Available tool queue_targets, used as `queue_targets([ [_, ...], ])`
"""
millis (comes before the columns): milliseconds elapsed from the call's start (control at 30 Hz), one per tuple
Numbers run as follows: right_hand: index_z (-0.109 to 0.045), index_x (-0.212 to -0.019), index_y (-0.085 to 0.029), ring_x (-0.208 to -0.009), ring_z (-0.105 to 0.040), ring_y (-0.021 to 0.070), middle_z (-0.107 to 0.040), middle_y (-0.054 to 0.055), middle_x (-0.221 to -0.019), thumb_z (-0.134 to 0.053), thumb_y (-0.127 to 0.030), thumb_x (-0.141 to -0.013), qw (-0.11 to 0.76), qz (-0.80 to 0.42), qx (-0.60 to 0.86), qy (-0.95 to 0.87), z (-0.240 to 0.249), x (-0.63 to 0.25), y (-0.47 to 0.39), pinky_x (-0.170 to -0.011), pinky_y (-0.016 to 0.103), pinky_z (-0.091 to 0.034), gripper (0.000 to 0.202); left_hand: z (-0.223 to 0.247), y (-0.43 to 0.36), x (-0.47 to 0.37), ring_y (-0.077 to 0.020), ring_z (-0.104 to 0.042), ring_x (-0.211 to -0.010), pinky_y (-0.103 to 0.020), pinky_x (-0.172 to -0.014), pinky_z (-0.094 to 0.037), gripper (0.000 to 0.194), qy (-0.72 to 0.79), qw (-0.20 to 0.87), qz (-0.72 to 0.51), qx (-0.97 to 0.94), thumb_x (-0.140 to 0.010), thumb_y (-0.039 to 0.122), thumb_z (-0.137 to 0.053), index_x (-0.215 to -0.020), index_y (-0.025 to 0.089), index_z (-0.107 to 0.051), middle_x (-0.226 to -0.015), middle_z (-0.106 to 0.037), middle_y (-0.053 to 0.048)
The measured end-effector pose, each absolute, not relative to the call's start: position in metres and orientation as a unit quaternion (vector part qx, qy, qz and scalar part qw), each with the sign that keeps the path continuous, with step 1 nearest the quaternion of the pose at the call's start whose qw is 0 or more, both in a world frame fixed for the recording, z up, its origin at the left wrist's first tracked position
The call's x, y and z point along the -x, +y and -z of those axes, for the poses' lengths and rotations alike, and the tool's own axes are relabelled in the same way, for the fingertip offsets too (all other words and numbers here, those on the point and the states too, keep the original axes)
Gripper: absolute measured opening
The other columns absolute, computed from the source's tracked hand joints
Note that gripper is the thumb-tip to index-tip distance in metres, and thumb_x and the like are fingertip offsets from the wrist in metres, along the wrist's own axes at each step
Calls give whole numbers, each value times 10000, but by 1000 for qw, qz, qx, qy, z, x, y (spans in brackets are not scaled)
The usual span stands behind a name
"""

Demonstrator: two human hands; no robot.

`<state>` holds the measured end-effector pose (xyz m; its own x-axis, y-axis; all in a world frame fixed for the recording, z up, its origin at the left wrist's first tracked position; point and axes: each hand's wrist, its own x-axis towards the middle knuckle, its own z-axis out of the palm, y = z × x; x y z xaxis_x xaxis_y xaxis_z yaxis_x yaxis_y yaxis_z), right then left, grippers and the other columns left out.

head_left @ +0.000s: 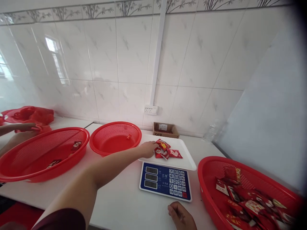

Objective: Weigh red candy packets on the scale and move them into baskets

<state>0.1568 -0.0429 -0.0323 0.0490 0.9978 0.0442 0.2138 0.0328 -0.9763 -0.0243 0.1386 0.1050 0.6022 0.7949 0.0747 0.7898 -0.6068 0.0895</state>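
Note:
My left hand (148, 149) reaches over the white weighing tray (187, 159) of a scale, fingers bent and closed at the edge of a small heap of red snack packets (165, 148). Its fingertips are partly hidden against the packets. Below the tray is the scale's blue keypad and display panel (165, 181); the digits are too faint to read. Near the table's front edge, just below the panel, my right hand (181, 216) is curled shut, with nothing visible in it.
At the right, a red basket (203, 188) holds many packets. Another red basket (115, 124) contains one small packet; a large one (45, 174) at left has a few. A cardboard box (176, 131) stands behind the tray. Another person's hands (26, 127) handle red mesh (43, 116).

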Motion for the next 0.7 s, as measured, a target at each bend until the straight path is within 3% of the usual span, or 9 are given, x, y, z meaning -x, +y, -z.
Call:
queue_targets([
  [233, -479, -565, -199, -567, -372, 130, -384, -39, -555, -516, -611, -681, 474, -419, 552, -543, 33, -156, -44, -526, 227, -340, 430, -100, 144, 30, -253, -465, -1051, -345, -807, -434, 318, 491, -38, -36, -869, -806, 97, -475, -1101, 207, -520, -1120, -520, -102],
  [467, -508, -573, -196, -569, -401, 134, -424, -33, -555, -537, -586, -673, 465, -449, 539, -541, 36, -159, -42, -537, 225, -352, 404, -127, 130, 79, -321, -382, -1141, -523, -934, -280, 287, 579, -89, -87, -806, -874, 123, -363, -1127, 133, -500, -1199, -467, -162],
  [600, -501, -578, -195, -570, -385, 131, -410, -36, -558, -543, -557, -687, 470, -446, 537, -540, 36, -160, -41, -536, 225, -344, 381, -121, 115, 58, -241, -409, -1157, -387, -949, -339, 344, 516, -45, -82, -852, -896, 350, -396, -1208, 222, -460, -1264, -468, -70],
  [700, -506, -595, -194, -592, -396, 137, -417, -30, -582, -534, -544, -704, 453, -445, 538, -554, 33, -162, -41, -554, 228, -354, 368, -106, 111, 27, -208, -408, -1177, -316, -960, -343, 425, 454, -11, -69, -888, -850, 427, -462, -1240, 258, -436, -1293, -464, -26],
])
